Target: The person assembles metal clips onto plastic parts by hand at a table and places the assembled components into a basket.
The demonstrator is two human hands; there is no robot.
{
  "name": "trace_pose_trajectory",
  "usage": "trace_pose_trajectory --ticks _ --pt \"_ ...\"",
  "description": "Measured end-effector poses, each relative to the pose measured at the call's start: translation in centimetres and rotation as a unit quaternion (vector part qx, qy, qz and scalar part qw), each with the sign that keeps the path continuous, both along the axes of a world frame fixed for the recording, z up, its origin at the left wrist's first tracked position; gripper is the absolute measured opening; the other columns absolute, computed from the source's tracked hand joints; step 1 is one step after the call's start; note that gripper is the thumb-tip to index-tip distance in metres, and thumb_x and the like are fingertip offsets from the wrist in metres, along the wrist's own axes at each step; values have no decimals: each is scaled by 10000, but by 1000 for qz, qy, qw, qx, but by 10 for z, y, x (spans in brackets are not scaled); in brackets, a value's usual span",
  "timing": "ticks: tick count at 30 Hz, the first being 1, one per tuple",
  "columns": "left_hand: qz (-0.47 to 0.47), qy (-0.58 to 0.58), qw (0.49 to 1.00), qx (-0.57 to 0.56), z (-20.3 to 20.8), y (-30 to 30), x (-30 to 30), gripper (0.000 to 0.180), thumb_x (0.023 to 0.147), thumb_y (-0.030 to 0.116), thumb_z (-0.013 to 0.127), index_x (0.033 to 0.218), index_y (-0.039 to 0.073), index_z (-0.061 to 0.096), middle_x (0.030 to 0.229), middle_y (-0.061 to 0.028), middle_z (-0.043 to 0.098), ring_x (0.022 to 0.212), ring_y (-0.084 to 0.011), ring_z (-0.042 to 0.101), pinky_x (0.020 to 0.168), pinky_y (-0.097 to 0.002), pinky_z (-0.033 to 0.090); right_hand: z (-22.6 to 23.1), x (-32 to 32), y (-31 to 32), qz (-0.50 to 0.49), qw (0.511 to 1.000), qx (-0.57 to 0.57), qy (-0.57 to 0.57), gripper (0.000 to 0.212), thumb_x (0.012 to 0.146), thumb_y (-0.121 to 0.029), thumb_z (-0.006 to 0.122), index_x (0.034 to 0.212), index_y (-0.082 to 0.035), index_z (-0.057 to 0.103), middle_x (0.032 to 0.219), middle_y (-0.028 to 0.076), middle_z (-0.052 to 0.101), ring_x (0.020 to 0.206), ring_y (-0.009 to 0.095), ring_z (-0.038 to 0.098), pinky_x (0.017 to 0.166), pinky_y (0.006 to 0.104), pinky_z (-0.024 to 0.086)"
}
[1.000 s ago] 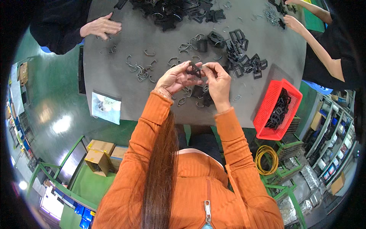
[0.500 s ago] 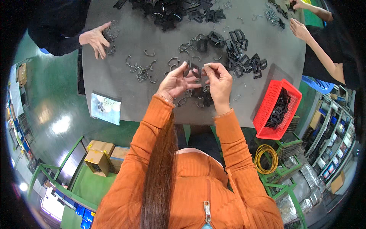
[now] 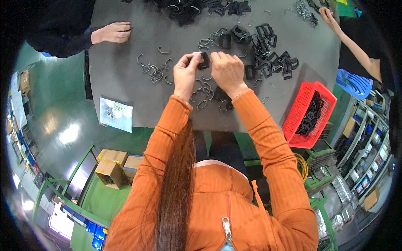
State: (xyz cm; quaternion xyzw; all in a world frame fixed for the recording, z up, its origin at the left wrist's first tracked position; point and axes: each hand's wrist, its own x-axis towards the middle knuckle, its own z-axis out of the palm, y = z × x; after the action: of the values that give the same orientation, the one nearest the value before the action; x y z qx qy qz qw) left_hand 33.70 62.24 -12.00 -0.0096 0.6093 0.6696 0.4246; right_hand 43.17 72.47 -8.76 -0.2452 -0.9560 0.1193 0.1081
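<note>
A small black plastic buckle is pinched between the thumb and fingertips of my left hand. Just right of it, my right hand is closed with its back up and its fingertips curled out of sight; anything in them is hidden. Bent metal wire rings lie on the grey table below my hands. Another group of open wire rings is spread to the left. Black plastic buckles are heaped on the right.
A red plastic basket holding black parts stands at the table's right edge. A light blue packet lies at the left edge. Co-workers' hands rest over the far left and reach in at the far right. A dark pile fills the back.
Both my hands have shifted farther up the table. My left fingers have closed to a pinch on the buckle, and my right hand has rolled palm down. The left co-worker's spread fingers have drawn together.
</note>
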Motion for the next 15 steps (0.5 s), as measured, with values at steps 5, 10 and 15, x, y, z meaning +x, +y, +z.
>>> trace_pose_trajectory --ticks 5,10,15 --pt "23 -43 996 79 -8 5 -5 111 886 120 622 959 36 635 979 -31 660 823 -88 620 716 -230 491 -14 -1 6 -179 965 -188 -39 113 791 -193 614 797 -82 631 705 85 665 693 268 659 621 364 500" --pt "59 -172 982 55 -19 -1 -19 102 881 100 621 956 31 626 910 -67 665 828 -151 647 747 -269 517 -5 -2 1 -163 945 -282 18 142 775 -227 644 810 -91 630 720 90 663 683 281 654 614 370 492" --pt "1 -66 996 62 5 5 -7 100 894 113 605 961 41 616 914 -43 654 857 -140 634 752 -286 522 -12 -1 -10 -131 983 -119 -57 151 777 -222 651 871 -111 611 767 90 653 739 305 651 662 397 500"
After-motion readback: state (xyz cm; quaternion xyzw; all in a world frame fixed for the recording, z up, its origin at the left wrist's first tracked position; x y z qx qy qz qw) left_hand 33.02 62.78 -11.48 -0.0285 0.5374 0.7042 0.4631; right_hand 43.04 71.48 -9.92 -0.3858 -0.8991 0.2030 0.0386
